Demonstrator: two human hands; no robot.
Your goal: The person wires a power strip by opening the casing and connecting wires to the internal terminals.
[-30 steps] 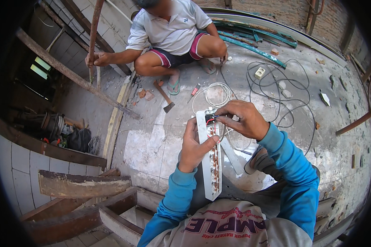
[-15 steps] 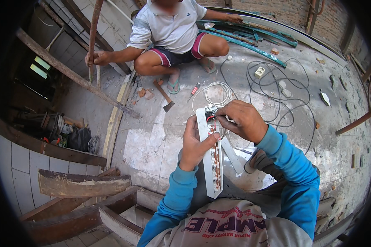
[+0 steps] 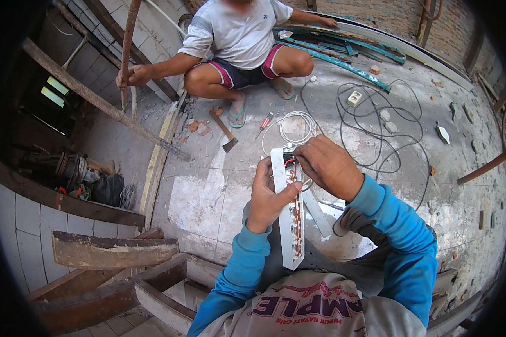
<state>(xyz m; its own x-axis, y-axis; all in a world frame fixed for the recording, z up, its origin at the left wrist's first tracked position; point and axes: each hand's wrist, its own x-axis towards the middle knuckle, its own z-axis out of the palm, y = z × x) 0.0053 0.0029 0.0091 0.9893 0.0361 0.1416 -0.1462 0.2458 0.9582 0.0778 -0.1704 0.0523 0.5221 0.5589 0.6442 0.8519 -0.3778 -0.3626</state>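
Note:
My left hand (image 3: 264,196) is wrapped round the side of an opened white power strip (image 3: 287,241), its thumb lying across the copper contact strips inside. The strip stands lengthwise over my lap, open side turned rightward. At its far end, a short red wire (image 3: 290,161) curves beside a black part. There the fingers of my right hand (image 3: 334,170) are pinched together; whatever they grip is hidden behind them. Just beyond lies a coil of white cable (image 3: 298,124). A flat white strip (image 3: 316,212), perhaps the cover, lies below my right hand.
A co-worker (image 3: 236,39) squats opposite, one hand on an upright pole. A hatchet (image 3: 224,132) and a red-handled screwdriver (image 3: 264,124) lie on the floor. Black cable with a white socket (image 3: 354,99) spreads at right. Wooden frames (image 3: 115,250) stand at lower left.
The far end of the power strip has turned slightly to the right, and my right fingers have shifted a little with it. The co-worker's torso has moved slightly up and right.

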